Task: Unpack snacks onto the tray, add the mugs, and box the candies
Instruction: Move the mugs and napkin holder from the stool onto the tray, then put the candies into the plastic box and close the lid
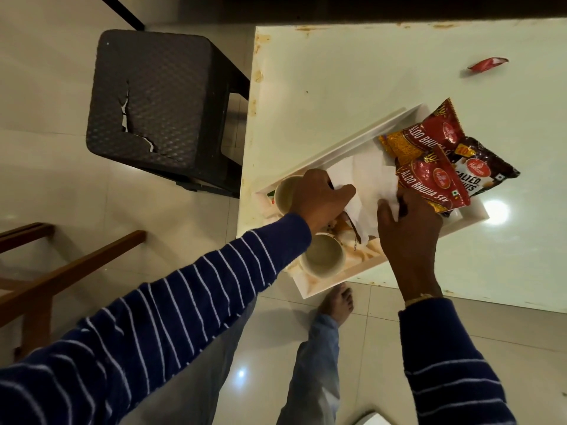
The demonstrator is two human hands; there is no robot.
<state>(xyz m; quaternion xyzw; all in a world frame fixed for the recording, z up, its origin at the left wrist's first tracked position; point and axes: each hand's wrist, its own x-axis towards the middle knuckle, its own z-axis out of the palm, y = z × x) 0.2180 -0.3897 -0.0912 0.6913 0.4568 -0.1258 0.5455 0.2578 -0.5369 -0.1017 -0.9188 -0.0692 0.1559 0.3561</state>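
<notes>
A white tray (343, 147) lies at the near left corner of the pale table (352, 72). At its right end are two red snack packets (434, 187) and a dark salted-nuts packet (484, 167). White tissue paper (365, 170) covers the tray's middle. Two cream mugs stand at the left end, one (283, 193) partly behind my left hand and one (322, 256) nearer me. My left hand (319, 200) pinches the tissue's left edge. My right hand (408, 231) grips its right edge beside the packets. Small items under the tissue are hidden.
A red wrapper (487, 65) lies on the far right of the table. A dark plastic stool (159, 102) with a cracked seat stands left of the table. Wooden furniture (46, 271) is at the left edge. My bare foot (337, 302) is on the tiled floor.
</notes>
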